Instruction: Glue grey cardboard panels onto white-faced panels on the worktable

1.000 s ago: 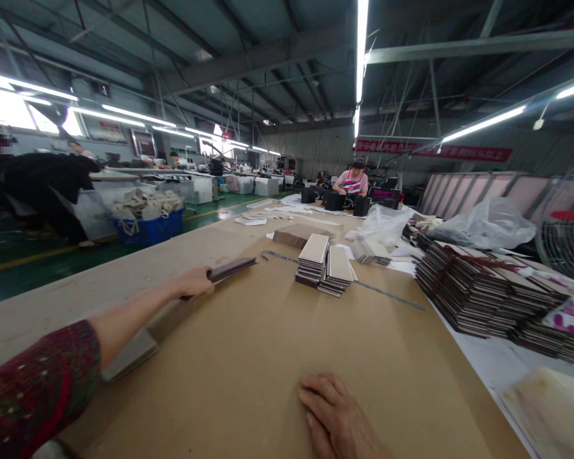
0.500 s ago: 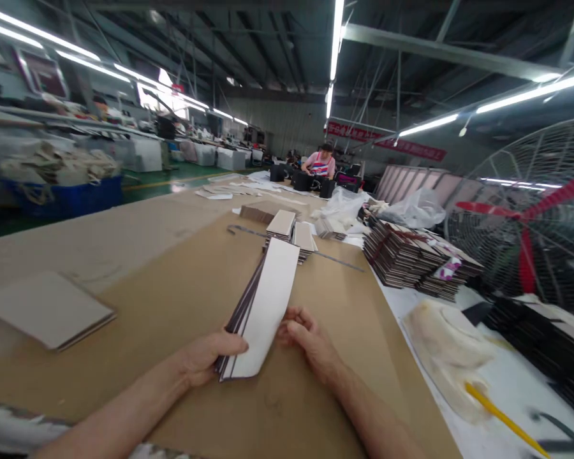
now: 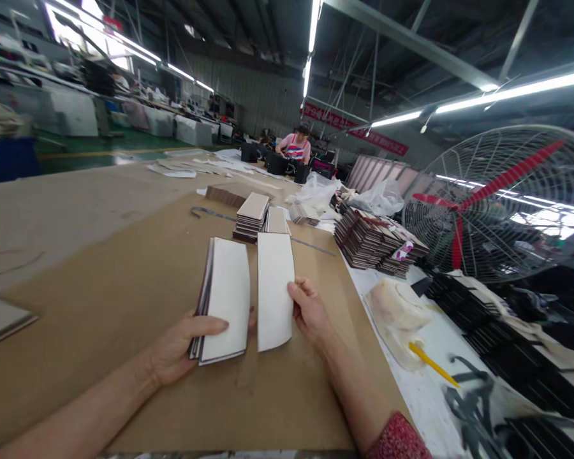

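My left hand (image 3: 184, 344) is closed round a small stack of white panels (image 3: 227, 296) with dark edges, its thumb lying across the front one. The fingers behind the stack are mostly hidden. Just to the right, my right hand (image 3: 310, 312) pinches a single white panel (image 3: 275, 290) by its right edge, thumb in front. A narrow gap separates this panel from the stack. Both are held upright above the brown table top (image 3: 172, 268).
Beyond the panels stand short piles of similar pieces (image 3: 252, 213) beside a dark strip (image 3: 313, 246). Tall stacks (image 3: 368, 239), a yellow tool (image 3: 433, 363) and a large fan (image 3: 459, 204) are on the right. A person (image 3: 296, 146) works at the far end.
One white panel has come away from the stack and is now in my right hand, to the right. The stack has turned more upright. My view has swung right.
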A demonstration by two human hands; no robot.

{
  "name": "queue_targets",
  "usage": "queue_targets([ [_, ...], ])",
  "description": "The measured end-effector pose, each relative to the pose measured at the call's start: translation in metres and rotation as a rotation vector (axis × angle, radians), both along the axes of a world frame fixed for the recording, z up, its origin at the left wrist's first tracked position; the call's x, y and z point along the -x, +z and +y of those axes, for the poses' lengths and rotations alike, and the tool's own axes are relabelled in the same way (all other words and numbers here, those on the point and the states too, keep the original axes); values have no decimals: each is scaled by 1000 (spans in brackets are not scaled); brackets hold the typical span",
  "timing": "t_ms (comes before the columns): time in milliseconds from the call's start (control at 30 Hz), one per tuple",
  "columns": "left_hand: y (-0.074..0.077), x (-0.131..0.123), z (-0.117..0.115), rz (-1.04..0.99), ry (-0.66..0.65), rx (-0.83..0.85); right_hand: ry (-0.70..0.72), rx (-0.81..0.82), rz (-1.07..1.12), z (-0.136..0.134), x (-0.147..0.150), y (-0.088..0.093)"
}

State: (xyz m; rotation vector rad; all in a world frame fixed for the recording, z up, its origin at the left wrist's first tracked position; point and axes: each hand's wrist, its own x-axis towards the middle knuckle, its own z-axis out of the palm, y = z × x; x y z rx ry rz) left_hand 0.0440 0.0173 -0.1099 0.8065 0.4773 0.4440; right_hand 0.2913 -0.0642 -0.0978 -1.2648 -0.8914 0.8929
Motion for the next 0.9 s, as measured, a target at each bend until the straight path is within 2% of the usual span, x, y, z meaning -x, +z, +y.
queue_targets([
  [167,10,10,10,-102,223,54,24,244,-487,-10,-101,46],
  [233,12,11,10,-100,247,52,5,322,-687,-10,-125,50],
  [267,11,11,9,-88,242,51,-8,353,-775,-9,-129,46],
  [333,10,10,8,-53,211,41,-24,416,-923,-6,-123,28],
  [433,5,12,8,24,153,3,-52,495,-1088,-2,-97,-6],
  [500,2,14,9,72,126,-34,-55,514,-1153,0,-86,-19],
  [567,0,15,10,105,111,-78,-34,501,-1167,2,-87,-19],
  [667,-2,12,8,125,77,-155,-15,441,-1110,8,-92,-4],
  [733,-3,6,6,125,39,-227,-6,369,-1038,16,-83,5],
  [800,-3,1,5,110,8,-304,41,272,-930,25,-56,9],
  [900,-3,-4,3,81,3,-398,187,144,-719,34,5,8],
])
